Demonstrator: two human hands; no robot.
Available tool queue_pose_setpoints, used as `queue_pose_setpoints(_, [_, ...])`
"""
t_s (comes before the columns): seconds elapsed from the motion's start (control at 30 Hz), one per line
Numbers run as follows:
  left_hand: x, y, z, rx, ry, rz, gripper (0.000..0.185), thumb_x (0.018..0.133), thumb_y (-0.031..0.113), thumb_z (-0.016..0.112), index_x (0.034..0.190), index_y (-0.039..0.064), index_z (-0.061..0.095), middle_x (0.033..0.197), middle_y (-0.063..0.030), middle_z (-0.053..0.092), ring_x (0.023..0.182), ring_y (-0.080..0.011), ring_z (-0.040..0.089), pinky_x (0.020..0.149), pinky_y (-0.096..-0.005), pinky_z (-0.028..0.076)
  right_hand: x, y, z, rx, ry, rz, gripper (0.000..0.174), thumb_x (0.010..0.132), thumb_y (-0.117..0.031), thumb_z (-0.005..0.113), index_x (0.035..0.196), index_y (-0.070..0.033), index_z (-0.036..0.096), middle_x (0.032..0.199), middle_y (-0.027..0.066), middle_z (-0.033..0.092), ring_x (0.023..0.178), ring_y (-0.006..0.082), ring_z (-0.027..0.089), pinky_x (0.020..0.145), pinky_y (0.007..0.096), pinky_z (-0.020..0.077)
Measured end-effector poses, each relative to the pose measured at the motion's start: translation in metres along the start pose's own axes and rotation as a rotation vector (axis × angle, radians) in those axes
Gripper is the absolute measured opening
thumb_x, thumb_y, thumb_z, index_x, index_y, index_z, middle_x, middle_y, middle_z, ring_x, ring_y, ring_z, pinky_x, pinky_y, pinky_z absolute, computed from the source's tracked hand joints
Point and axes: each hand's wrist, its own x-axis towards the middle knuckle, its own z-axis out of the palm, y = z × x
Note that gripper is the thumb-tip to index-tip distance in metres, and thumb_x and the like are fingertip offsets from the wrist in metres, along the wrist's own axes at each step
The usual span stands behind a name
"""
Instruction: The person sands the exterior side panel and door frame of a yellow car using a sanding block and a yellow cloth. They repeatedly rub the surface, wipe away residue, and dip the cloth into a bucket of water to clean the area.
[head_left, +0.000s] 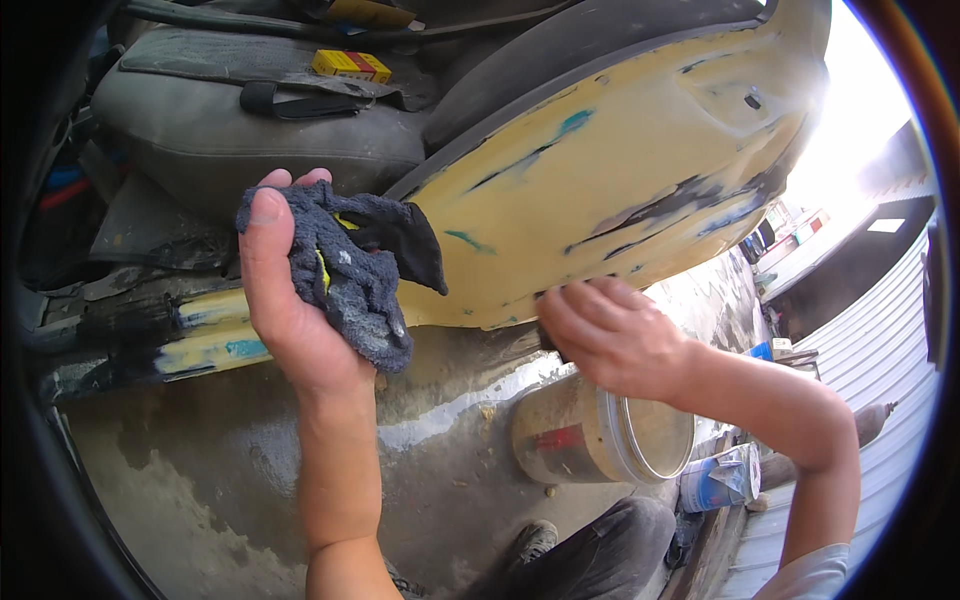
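Note:
My left hand (281, 300) is wrapped around a crumpled dark grey terry cloth (341, 255) with some bright yellow bits showing in its folds. It is raised in front of the door opening. To the right, my right hand (607, 330) grips a small dark block (547, 337), mostly hidden under the fingers, at the lower edge of a vehicle body panel (637, 142). The hand looks slightly blurred. Yellowish coating covers the panel, with black, grey and teal patches showing through, mainly along its lower part and crease lines.
A grey seat (262, 142) carries a yellow and red box (351, 66). The patchy door sill (217, 334) runs left. Below my right hand stands a dirty bucket (562, 435) on the wet concrete floor (442, 480). Beyond it is a blue and white pail (712, 484) near corrugated metal sheeting (847, 337).

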Motion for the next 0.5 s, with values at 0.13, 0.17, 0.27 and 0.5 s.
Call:
queue_pose_setpoints(0.13, [-0.001,-0.015,0.005,0.031,-0.121,-0.045,0.027,0.094,0.018,0.067,0.114,0.002,0.062,0.1,-0.0063,0.064,0.085,-0.0118,0.059,0.079,-0.0274,0.05,0.046,-0.048,0.05,-0.028,-0.083,-0.078,0.022,0.073,-0.022,0.069,0.087,-0.007,0.077,0.113,0.0078,0.063,0.115,0.0276,0.056,0.099,0.0386,0.0473])
queue_pose_setpoints(0.17, [-0.003,-0.019,0.005,0.052,-0.197,-0.04,0.023,0.092,0.015,0.069,0.111,0.003,0.063,0.096,-0.0033,0.064,0.082,-0.0093,0.058,0.078,-0.0257,0.048,0.052,-0.05,0.048,-0.01,-0.082,-0.071,0.022,0.074,-0.023,0.069,0.087,-0.007,0.077,0.112,0.0077,0.063,0.115,0.0279,0.056,0.099,0.0389,0.0472])
queue_pose_setpoints(0.27, [-0.011,-0.03,0.005,0.149,-0.276,-0.039,0.015,0.088,0.006,0.072,0.099,0.004,0.062,0.086,0.0031,0.06,0.074,-0.0046,0.054,0.067,-0.0228,0.047,0.046,-0.028,0.011,-0.011,-0.241,-0.149,0.023,0.074,-0.023,0.069,0.089,-0.007,0.077,0.112,0.0094,0.063,0.116,0.0289,0.056,0.101,0.0398,0.0474])
queue_pose_setpoints(0.5, [-0.043,-0.06,0.028,0.525,-0.41,-0.035,0.02,0.079,0.008,0.073,0.092,0.001,0.059,0.074,-0.0126,0.062,0.067,-0.0236,0.064,0.064,-0.0378,0.051,0.003,-0.018,0.012,0.049,-0.065,0.005,0.026,0.064,-0.016,0.067,0.084,-0.002,0.074,0.102,0.0111,0.064,0.111,0.0302,0.061,0.095,0.0419,0.0507])
